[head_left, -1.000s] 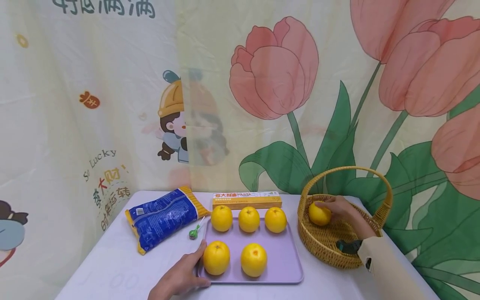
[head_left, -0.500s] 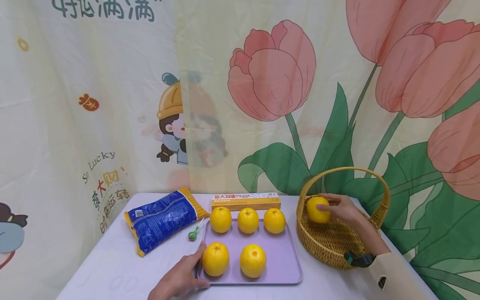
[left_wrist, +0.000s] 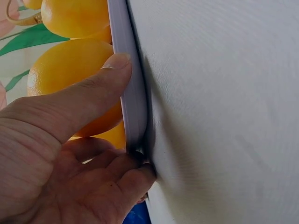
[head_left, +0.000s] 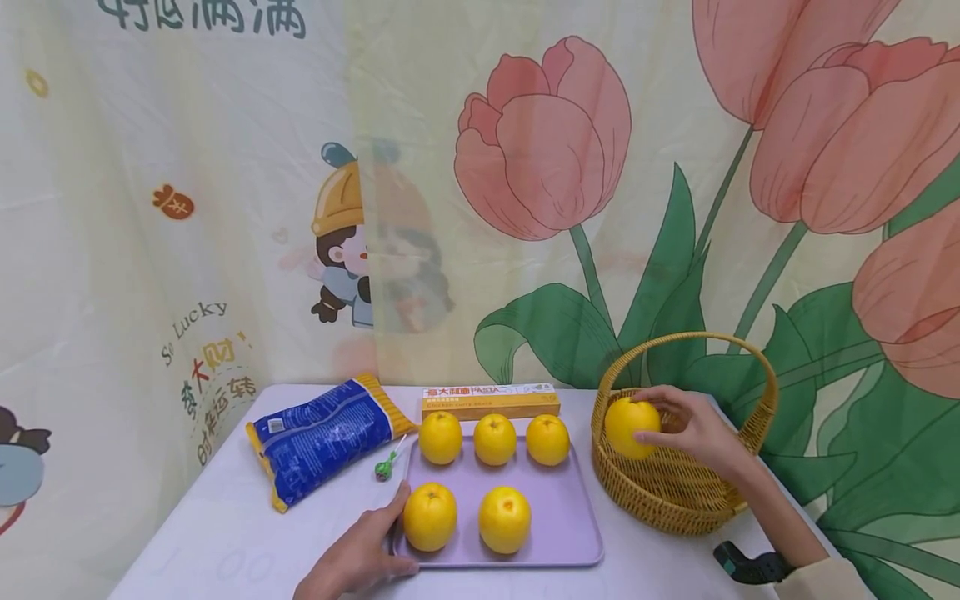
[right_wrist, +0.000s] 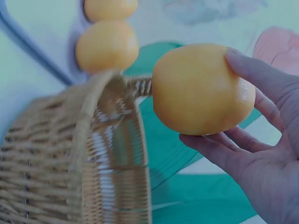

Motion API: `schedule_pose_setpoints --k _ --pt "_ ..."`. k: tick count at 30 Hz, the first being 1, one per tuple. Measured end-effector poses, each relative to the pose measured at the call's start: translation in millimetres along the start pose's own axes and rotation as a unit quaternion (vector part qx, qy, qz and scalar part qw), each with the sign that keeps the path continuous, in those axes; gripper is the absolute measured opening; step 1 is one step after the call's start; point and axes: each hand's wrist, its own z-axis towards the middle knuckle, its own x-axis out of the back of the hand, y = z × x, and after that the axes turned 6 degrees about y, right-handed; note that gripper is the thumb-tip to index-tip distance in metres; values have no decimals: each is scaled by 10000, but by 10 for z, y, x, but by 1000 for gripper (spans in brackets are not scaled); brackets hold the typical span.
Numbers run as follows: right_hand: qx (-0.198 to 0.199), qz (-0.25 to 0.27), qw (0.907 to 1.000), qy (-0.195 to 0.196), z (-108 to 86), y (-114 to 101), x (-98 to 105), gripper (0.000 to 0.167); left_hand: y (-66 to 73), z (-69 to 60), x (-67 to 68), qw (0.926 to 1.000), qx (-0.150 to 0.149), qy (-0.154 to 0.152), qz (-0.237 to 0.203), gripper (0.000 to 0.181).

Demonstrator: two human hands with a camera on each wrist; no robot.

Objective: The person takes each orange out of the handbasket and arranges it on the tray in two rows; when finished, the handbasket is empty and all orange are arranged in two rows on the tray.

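My right hand grips an orange between thumb and fingers, over the left part of the wicker basket. In the right wrist view, this orange is raised beside the basket rim. At the near left corner of a lilac tray, my left hand holds the edge, thumb on the front wall and fingers along the left side. Three oranges stand in the tray's back row. Two more sit in front, the left one close to my left fingers and the other orange near the middle.
Behind the tray lies a long pasta box. A blue and yellow packet lies on the left, with a green lollipop between it and the tray. The basket's tall handle arches over its opening. A printed curtain hangs behind.
My right hand has lifted the orange up from inside the basket and shifted slightly left with it, the forearm drawing back. My left hand stays on the tray corner.
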Motion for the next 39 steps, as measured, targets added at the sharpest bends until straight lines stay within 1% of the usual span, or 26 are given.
schedule_pose_setpoints --k 3,8,13,16,18,21,23,27,29,34,37,39 --pt "290 66 9995 -70 -69 -162 -51 43 -1 2 -1 10000 92 -33 0 114" --pt "698 382 9967 -189 -181 -372 -206 44 6 -3 2 9997 210 -75 29 114" --pt "826 685 9938 -286 -317 -499 -387 44 7 -12 4 9997 223 -119 -11 114" --pt "846 863 9918 -410 -378 -517 -509 44 4 -14 4 9997 207 -113 12 114" --pt "863 1035 9893 -567 -399 -502 -594 46 2 -18 10 9998 154 -80 44 114" --pt "804 1225 9861 -781 -421 -457 -717 46 2 -22 19 9999 36 -16 92 114" --pt "752 1324 9844 -879 -433 -423 -792 45 6 -17 20 9999 9 7 119 113" --pt "611 1433 9828 -994 -472 -346 -918 43 13 -4 8 9999 58 7 132 113" --pt "463 1507 9816 -1075 -492 -305 -969 43 14 1 3 9998 121 -15 125 113" --pt "115 1574 9797 -1235 -523 -197 -1061 42 6 11 -2 9999 26 -1 138 113" --pt "-37 1490 9810 -1242 -527 -140 -1088 43 5 12 -6 9999 -27 12 157 114" --pt "-100 1432 9821 -1222 -533 -117 -1094 43 1 10 -2 9999 -1 -10 129 114"
